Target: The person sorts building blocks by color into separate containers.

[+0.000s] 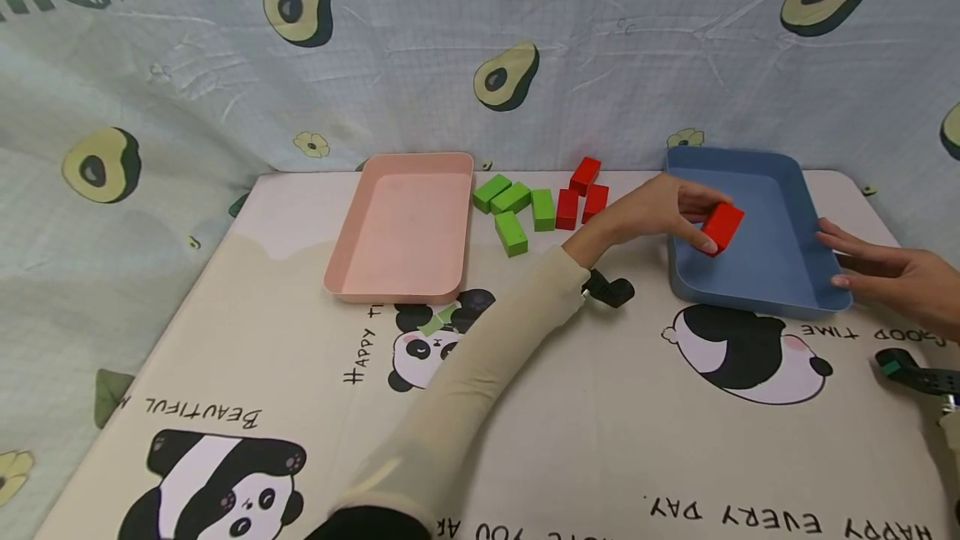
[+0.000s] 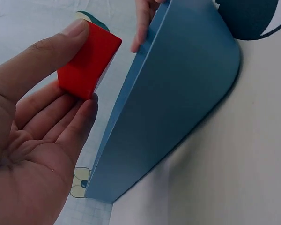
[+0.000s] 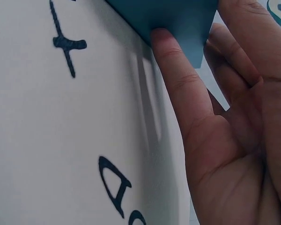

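Observation:
In the head view my left hand (image 1: 671,207) pinches a red block (image 1: 723,227) over the left part of the blue tray (image 1: 750,277). The left wrist view has this red block (image 2: 89,61) between thumb and fingertips, beside the tray's outer wall (image 2: 178,84). My right hand (image 1: 900,273) is at the tray's right side, its fingers extended. A fingertip (image 3: 165,40) of it touches the outside of the tray wall (image 3: 182,23) in the right wrist view.
Several green blocks (image 1: 512,233) and three red blocks (image 1: 567,209) lie between the blue tray and a pink tray (image 1: 401,294). A printed cloth (image 1: 585,415) covers the table. Behind it hangs an avocado-patterned curtain (image 1: 405,82).

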A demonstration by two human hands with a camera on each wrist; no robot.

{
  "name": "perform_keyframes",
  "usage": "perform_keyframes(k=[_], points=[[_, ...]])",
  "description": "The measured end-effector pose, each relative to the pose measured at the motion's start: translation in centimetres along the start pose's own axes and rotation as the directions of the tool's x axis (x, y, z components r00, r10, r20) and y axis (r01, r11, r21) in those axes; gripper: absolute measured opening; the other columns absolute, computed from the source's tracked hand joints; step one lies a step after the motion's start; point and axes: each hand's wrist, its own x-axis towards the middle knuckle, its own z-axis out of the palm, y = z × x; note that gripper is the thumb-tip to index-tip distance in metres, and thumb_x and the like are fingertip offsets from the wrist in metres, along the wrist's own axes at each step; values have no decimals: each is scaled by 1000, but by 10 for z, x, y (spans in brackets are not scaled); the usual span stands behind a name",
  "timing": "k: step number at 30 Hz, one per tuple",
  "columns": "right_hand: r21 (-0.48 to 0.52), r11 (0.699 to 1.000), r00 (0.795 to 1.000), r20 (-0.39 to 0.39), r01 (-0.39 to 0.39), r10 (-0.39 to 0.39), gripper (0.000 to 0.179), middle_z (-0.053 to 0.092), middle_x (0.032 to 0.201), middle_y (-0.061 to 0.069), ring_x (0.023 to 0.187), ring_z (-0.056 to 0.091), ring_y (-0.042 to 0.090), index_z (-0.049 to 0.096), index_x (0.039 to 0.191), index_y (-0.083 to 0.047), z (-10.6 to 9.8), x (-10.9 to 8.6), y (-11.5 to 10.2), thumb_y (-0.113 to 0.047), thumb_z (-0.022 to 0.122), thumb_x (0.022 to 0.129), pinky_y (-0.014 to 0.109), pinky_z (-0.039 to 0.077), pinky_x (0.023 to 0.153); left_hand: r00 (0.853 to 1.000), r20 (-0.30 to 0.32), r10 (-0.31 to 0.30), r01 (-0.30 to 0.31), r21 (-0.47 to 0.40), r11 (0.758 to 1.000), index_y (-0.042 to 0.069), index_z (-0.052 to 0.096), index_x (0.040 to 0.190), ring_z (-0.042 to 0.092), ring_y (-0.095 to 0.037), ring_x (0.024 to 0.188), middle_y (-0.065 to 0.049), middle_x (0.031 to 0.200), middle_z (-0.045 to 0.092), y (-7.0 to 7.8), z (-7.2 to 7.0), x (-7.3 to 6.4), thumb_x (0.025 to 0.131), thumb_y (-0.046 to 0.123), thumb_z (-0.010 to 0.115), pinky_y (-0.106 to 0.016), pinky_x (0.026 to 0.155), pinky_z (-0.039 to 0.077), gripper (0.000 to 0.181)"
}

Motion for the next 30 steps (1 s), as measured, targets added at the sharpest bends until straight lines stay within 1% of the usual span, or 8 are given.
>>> perform_keyframes(k=[4,7,13,20,25,27,30], points=[[3,1000,1000,4,-8,8,72,-5,155,-41,144,-2,61,19,162,-34,0,0,0,-34,60,103,81,16,102,1000,9,1,-1,-16,1000,3,62,137,65,-2,105,1,125,68,0,0,2,80,-4,83,-14,91,53,62],[-7,1000,1000,6,-12,12,71,-5,155,-40,144,0,62,19,162,-33,0,1,0,-35,60,104,80,17,101,1000,11,1,-1,-10,1000,3,62,137,65,-3,105,0,125,67,1,1,3,80,-4,83,-13,90,52,62],[-6,1000,1000,3,-9,9,70,-4,156,-40,144,3,63,20,162,-33,-2,2,2,-34,59,104,79,16,103,999,28,-17,17,-21,1000,1,61,136,64,-4,104,-1,122,66,1,3,8,79,-6,82,-13,90,52,61],[-32,999,1000,-5,-11,11,70,-4,155,-41,143,7,64,20,162,-34,-2,4,5,-36,59,104,79,21,99,999,22,-36,37,-13,999,2,62,134,64,-5,103,1,118,67,2,3,12,79,-5,82,-13,89,52,59],[-12,1000,1000,1,-12,12,70,-5,156,-40,143,5,63,20,162,-34,-1,3,5,-35,59,104,78,16,104,998,42,-52,54,-41,998,1,62,133,65,-7,102,0,116,67,2,3,15,80,-7,81,-15,89,54,57],[0,1000,1000,6,-12,12,70,-5,156,-40,143,3,63,20,162,-34,0,2,4,-35,59,104,78,15,105,997,42,-57,59,-43,997,1,62,133,65,-8,102,0,115,66,2,3,17,80,-7,81,-15,88,54,57],[-4,1000,1000,9,-12,12,70,-6,155,-40,143,2,63,19,162,-34,0,1,1,-36,58,104,79,15,105,998,39,-55,57,-45,997,1,62,133,65,-8,102,0,115,67,1,3,20,80,-6,81,-16,88,54,57]])
